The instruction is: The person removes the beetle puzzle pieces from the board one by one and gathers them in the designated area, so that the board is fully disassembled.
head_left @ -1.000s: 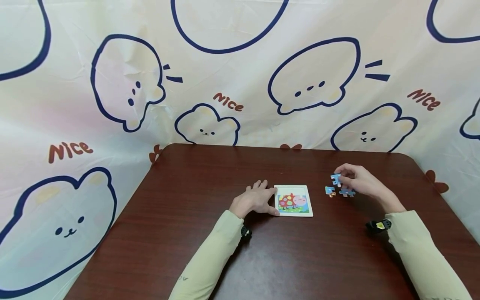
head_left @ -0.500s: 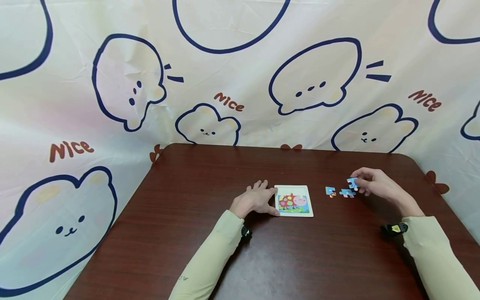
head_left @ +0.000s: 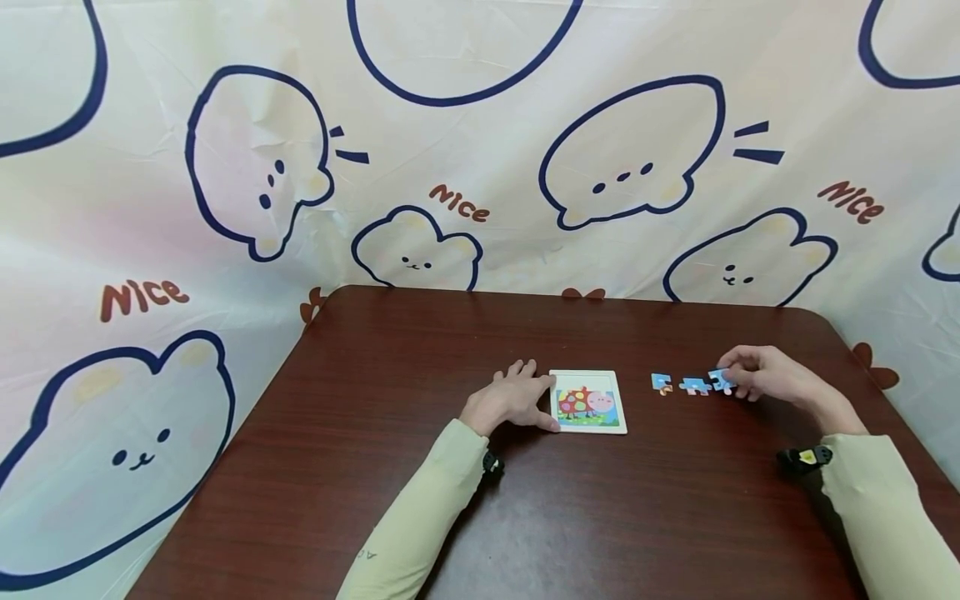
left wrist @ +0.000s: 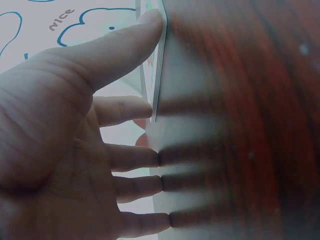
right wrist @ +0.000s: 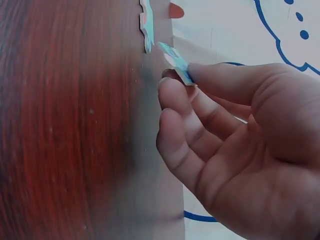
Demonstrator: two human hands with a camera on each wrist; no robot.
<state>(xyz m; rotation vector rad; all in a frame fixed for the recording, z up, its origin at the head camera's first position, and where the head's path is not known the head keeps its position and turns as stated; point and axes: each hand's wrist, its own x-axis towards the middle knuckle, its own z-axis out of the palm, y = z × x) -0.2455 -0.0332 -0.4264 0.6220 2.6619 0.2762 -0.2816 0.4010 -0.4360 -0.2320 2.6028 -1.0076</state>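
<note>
Three backdrop prints (head_left: 145, 300) read "Nice"; right fingers (right wrist: 225, 82) pinch a puzzle piece (right wrist: 178, 63).

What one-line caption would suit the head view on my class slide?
The right hand pinches a puzzle piece near other pieces on a brown table; the left hand touches a white-framed picture.

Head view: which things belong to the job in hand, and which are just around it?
Part of the job:
puzzle piece pinched by the right hand
middle puzzle piece
leftmost puzzle piece
white-framed picture, touched by the left hand

Just around it:
brown table
cartoon-patterned backdrop
black wrist devices
</note>
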